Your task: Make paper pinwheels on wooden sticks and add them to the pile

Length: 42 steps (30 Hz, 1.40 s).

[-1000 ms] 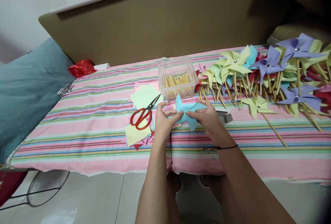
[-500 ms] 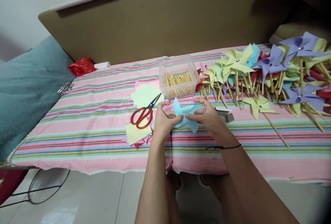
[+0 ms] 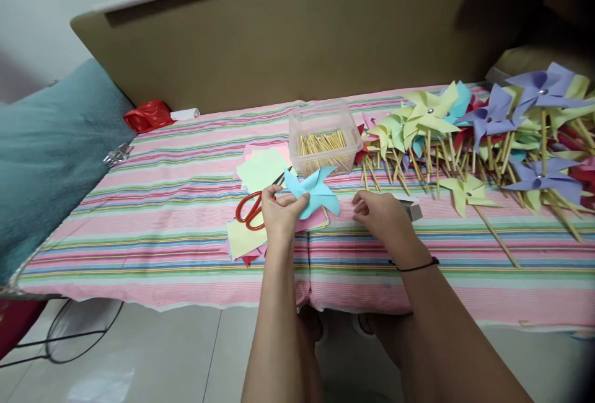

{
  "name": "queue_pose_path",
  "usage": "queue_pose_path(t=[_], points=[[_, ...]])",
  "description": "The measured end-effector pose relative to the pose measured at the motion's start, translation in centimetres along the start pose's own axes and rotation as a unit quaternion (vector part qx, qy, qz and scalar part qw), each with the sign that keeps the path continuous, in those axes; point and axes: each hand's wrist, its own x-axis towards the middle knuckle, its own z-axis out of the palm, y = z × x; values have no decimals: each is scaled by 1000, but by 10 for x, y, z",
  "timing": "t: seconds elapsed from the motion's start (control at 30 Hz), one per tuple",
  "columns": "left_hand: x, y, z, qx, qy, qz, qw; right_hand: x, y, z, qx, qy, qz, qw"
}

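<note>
Striped cloth (image 3: 139, 217) lies beneath the left hand (image 3: 280, 214), whose thumb and fingers pinch a blue paper pinwheel (image 3: 318, 190) near its centre, where steady pressure should hold folds down, while the right hand (image 3: 385, 216) curls narrowly nearby, contents unclear.

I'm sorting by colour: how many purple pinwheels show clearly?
3: the back purple pinwheel, high on the right; the middle purple pinwheel, left of it; and the front purple pinwheel, below them. More may be hidden.
</note>
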Motion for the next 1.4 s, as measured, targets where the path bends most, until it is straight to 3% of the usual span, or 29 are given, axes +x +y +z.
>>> queue_pose_path(t=[0.13, 0.23, 0.4, 0.53, 0.63, 0.8, 1.03, 1.27, 1.4], points=[[-2, -1, 1, -12, 8, 9, 1000, 1, -3, 5, -74, 6, 17, 997], [-2, 0, 0, -15, 0, 7, 1000, 1, -4, 5, -57, 29, 1, 998], [0, 0, -2, -14, -21, -4, 1000, 1, -2, 3, 178, 58, 21, 982], [-1, 2, -1, -16, -25, -11, 1000, 2, -1, 4, 395, 33, 44, 917], [-3, 2, 0, -19, -31, -12, 999, 4, -3, 2, 465, 32, 62, 883], [-4, 3, 1, -23, -35, -11, 999, 4, -7, -5, 489, 67, 78, 866], [-4, 2, 2, -28, -38, -4, 999, 0, -8, -7, 484, 116, 67, 864], [-3, 0, 3, -22, -27, -10, 999, 0, -10, -5, 543, 144, 40, 827], [-3, 0, 3, -22, -27, -7, 999, 0, -13, -7, 545, 155, 51, 823]])
